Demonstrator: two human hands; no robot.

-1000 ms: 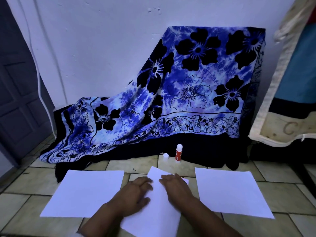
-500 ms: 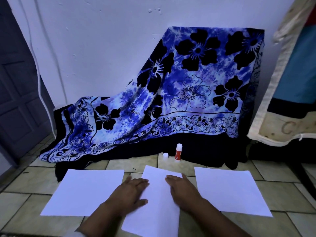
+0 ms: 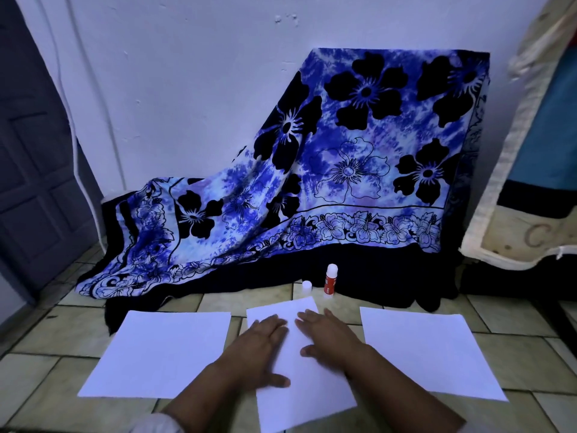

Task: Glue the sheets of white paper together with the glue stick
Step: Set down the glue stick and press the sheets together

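We are looking down at a tiled floor (image 3: 62,364) where three sheets of white paper lie in a row. The middle sheet (image 3: 307,385) sits slightly turned, its far corner pointing toward the glue stick. Both hands lie flat on it, palms down. The left hand (image 3: 259,348) has its fingers straight and close together and its thumb out to the side, resting on the sheet's left half and partly over its left edge. The right hand (image 3: 327,335) rests on the right half, fingers extended, thumb tucked inward toward the middle. Neither hand pinches or holds anything; both simply press on the paper.

The left sheet (image 3: 159,351) and the right sheet (image 3: 427,351) lie flat on the tiles, each apart from the middle one, untouched.

The glue stick (image 3: 330,280) stands upright on the floor just beyond the middle sheet, red body with a white top. Its small white cap (image 3: 307,285) stands just to its left, apart from it.

Behind these, a blue floral cloth (image 3: 343,170) drapes down over something against the white wall (image 3: 187,73). A dark door (image 3: 28,151) is at far left.
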